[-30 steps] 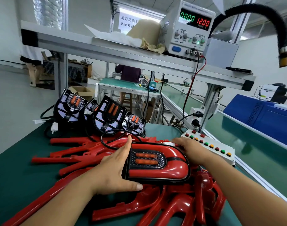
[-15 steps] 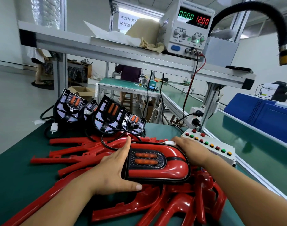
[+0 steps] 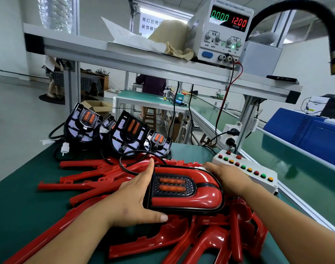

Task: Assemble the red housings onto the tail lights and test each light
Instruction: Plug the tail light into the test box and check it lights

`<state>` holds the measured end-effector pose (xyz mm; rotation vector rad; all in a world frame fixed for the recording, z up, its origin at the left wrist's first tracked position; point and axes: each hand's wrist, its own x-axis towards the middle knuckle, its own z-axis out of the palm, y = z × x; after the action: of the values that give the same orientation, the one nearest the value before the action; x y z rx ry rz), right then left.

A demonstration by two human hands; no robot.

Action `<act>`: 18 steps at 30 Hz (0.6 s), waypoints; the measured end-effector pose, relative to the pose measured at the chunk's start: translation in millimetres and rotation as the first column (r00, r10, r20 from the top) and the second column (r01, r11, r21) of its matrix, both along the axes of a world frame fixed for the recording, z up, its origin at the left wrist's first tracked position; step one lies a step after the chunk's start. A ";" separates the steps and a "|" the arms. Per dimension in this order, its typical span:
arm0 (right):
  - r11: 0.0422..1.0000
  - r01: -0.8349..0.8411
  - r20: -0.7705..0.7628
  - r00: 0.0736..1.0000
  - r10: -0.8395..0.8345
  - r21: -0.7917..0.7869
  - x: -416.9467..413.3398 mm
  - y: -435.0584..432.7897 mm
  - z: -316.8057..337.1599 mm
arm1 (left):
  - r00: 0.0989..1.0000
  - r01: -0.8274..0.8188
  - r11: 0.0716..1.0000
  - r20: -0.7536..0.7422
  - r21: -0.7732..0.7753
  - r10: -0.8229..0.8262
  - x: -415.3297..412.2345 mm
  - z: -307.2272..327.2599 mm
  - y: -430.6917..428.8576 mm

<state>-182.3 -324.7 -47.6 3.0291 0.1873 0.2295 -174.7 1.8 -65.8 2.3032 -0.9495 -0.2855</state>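
While it lies on a loose heap of red plastic housings (image 3: 98,180), the glossy red oval tail light (image 3: 185,189), housing fitted, is clasped at its left end between the spread thumb and forefinger of the left hand (image 3: 132,199). The right hand (image 3: 225,176) covers its far right corner, fingers hidden, grip unclear. Pressing on this uneven heap could rock or slide the light, or snag the looping black cable (image 3: 124,164).

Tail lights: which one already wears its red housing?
The tail light between the left hand and right hand; the four bare lights standing behind are black.
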 end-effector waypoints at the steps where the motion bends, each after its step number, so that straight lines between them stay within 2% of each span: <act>1: 1.000 -0.007 0.005 1.000 0.007 0.010 -0.3 -0.3 0.0 | 1.000 -0.001 1.000 0.000 0.004 0.001 0.2 -0.3 0.0; 6: 0.993 -0.087 0.090 0.993 0.080 0.079 -3.4 -1.8 2.8 | 1.000 -0.014 1.000 -0.003 0.022 0.015 0.3 -0.8 -0.7; 10: 0.913 -0.060 0.146 0.989 0.001 0.403 -4.2 9.7 14.4 | 1.000 0.006 1.000 0.017 0.016 -0.006 0.5 -0.8 -1.7; 12: 0.817 -0.039 0.168 0.983 -0.072 0.576 -5.4 16.1 19.7 | 1.000 0.015 1.000 0.019 0.016 -0.016 0.6 -1.6 -1.9; 15: 0.573 -0.040 0.142 0.980 -0.136 0.819 -6.6 25.6 25.5 | 1.000 0.019 1.000 0.016 0.012 -0.019 -0.6 -1.8 -1.9; 17: 0.438 -0.034 0.115 0.981 -0.160 0.898 -7.7 33.3 27.8 | 1.000 0.012 1.000 0.014 0.007 -0.012 -1.3 -1.2 -1.3; 18: 0.409 -0.013 0.093 0.980 -0.175 0.912 -8.3 35.6 28.1 | 1.000 0.007 1.000 0.011 0.005 -0.007 -1.4 -0.8 -0.9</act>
<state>-190.6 -289.1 -19.5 4.0674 -0.1988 0.8591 -176.1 0.9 -66.6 2.3087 -0.9638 -0.2783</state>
